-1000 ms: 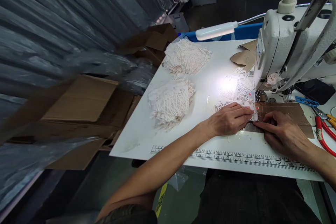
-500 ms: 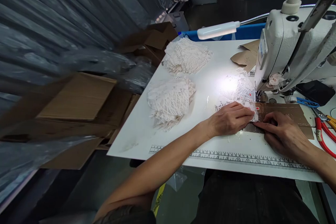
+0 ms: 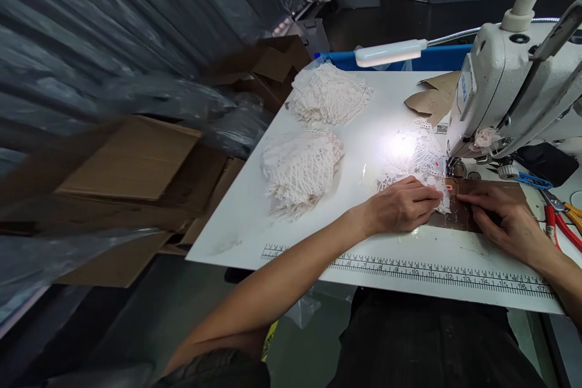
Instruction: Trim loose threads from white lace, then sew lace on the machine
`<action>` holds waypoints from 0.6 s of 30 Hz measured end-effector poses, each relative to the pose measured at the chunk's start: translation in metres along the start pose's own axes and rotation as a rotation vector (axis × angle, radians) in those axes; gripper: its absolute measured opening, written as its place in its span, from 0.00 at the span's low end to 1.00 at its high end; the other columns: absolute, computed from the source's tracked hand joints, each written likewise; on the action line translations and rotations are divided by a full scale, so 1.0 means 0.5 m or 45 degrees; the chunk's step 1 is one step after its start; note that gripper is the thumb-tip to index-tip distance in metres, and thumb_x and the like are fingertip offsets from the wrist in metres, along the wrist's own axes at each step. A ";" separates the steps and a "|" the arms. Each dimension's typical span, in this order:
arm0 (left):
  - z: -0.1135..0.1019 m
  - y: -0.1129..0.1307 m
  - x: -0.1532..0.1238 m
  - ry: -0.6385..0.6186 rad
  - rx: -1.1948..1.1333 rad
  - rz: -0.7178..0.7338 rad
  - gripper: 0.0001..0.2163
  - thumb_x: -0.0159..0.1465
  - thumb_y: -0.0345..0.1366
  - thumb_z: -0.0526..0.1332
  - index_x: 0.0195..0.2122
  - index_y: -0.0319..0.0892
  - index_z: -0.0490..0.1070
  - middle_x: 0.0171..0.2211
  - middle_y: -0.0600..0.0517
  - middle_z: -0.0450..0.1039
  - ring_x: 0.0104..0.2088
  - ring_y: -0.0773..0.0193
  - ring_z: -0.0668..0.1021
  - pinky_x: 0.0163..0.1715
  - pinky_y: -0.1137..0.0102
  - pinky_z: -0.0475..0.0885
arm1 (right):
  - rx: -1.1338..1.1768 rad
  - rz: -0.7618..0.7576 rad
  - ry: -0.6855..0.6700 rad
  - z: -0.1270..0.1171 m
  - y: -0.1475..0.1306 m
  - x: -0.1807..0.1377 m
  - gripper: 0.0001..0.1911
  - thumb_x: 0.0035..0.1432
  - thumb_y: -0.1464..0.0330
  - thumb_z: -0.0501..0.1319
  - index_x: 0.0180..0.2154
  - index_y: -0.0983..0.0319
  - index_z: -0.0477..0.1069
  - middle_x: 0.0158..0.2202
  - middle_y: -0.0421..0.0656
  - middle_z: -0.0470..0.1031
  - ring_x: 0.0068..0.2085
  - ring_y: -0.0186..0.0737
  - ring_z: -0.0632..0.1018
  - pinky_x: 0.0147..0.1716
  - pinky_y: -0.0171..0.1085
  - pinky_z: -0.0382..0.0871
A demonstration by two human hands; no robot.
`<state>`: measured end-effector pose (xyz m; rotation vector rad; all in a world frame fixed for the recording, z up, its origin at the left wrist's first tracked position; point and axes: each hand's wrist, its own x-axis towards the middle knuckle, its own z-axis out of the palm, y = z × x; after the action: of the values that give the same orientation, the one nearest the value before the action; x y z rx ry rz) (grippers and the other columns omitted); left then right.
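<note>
A white lace piece (image 3: 411, 154) lies under the bright lamp spot, its right edge beside the needle area of the sewing machine (image 3: 486, 91). My left hand (image 3: 404, 203) is closed at its near edge, fingers together and pressing the lace; the fingertips are partly hidden. Just right of it, my right hand (image 3: 504, 212) rests with the index finger stretched out over the brown-covered plate (image 3: 464, 218), its tip a little apart from the lace. The lower fingers of that hand are loosely bent, with nothing visible in them. Small red marks show near the needle.
Two lace stacks (image 3: 302, 170) lie on the left of the white table (image 3: 240, 224). Brown paper pieces (image 3: 431, 100) and a lamp (image 3: 391, 53) are at the back. Red-handled scissors (image 3: 551, 224) lie at right, and a printed ruler (image 3: 409, 270) runs along the front edge. Cardboard boxes (image 3: 122, 157) stand left.
My right hand has moved up and right, away from the lace edge, uncovering more of the brown plate. The left hand stays at the lace. The view has shifted slightly.
</note>
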<state>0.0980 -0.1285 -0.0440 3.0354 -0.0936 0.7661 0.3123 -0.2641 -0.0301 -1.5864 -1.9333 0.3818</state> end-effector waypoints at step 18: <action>0.002 0.011 0.003 0.120 -0.106 -0.132 0.10 0.69 0.29 0.53 0.44 0.37 0.74 0.45 0.45 0.79 0.41 0.65 0.80 0.41 0.67 0.76 | -0.346 -0.271 -0.063 0.022 -0.028 -0.010 0.19 0.62 0.73 0.54 0.51 0.59 0.77 0.41 0.50 0.75 0.39 0.46 0.77 0.35 0.45 0.71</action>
<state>0.0995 -0.1339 -0.0442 2.8944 0.0315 0.8722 0.2953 -0.2706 -0.0320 -1.5238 -2.2426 0.0724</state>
